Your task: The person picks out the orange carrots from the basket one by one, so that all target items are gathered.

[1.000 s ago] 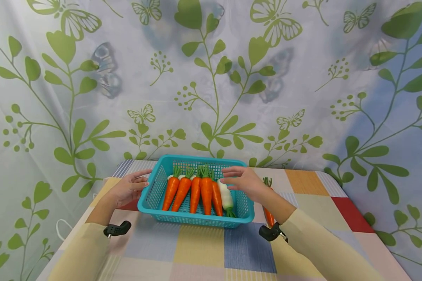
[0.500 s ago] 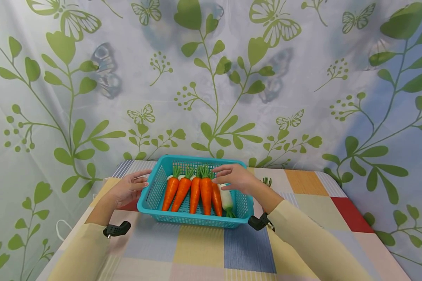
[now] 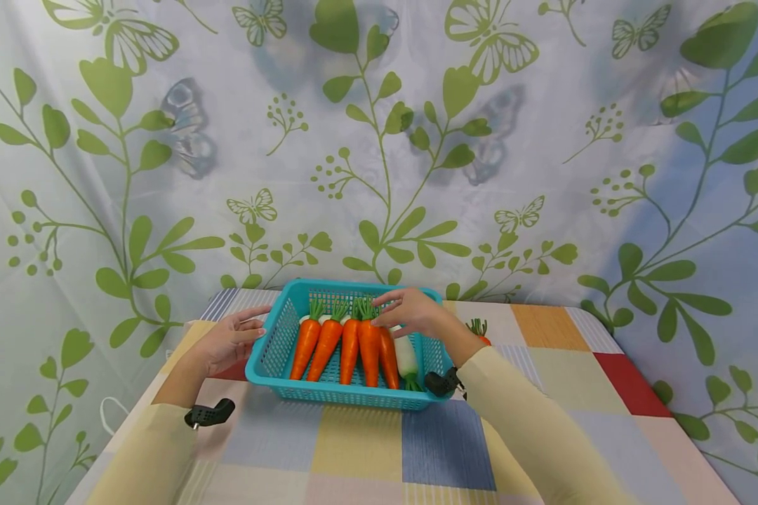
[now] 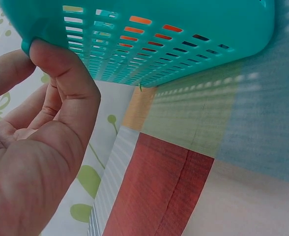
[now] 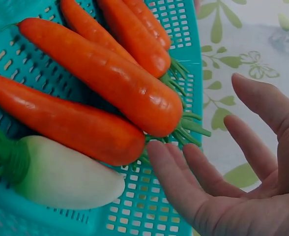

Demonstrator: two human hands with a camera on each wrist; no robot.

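Note:
A turquoise plastic basket [image 3: 347,395] holds several orange carrots [image 3: 370,354] lying side by side, their green tops toward the back. At their right lies a white radish [image 3: 406,356], green end to the front; bits of other white things show behind the carrots. My left hand [image 3: 224,341] pinches the basket's left rim, thumb and finger meeting at it in the left wrist view. Over the right part of the basket is my right hand [image 3: 417,314], fingers loosely bent and spread. In the right wrist view its fingertips are near the carrots' leafy ends, with nothing held.
Outside the basket, to its right, another carrot [image 3: 483,341] lies on the table, mostly hidden behind my right forearm. A checked cloth [image 3: 360,449] covers the table. Behind it hangs a leaf-and-butterfly curtain [image 3: 379,140]. A white cable [image 3: 109,414] loops by the left edge.
My right hand has moved left over the basket, from above the radish toward the leafy ends of the middle carrots. The left hand stays at the rim; the basket has not visibly moved.

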